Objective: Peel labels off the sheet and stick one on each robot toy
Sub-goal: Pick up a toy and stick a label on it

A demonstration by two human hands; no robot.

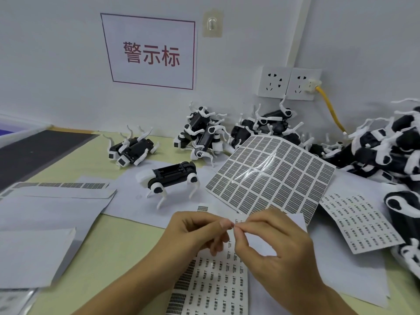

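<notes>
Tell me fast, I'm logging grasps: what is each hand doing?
Left hand: fingertips pinch a small label, hardly visible.
Right hand: thumb and forefinger pinch at the same spot.

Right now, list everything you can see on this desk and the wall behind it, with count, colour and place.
standing robot toy: one, black and white, desk centre
small toy groups: two clusters, black and white, behind it
toy pile: too many to count, right side
curled label sheet: one, grey grid, centre right
near label sheet: one, white with dark print, under the hands
right label sheet: one, white, right
white paper sheets: several, left
wall sign: one, white with red characters
wall sockets: two, white, with a yellow cable
wall hook: one, clear
left hand, right hand: fingertips pinched together, apparently on a tiny label
</notes>
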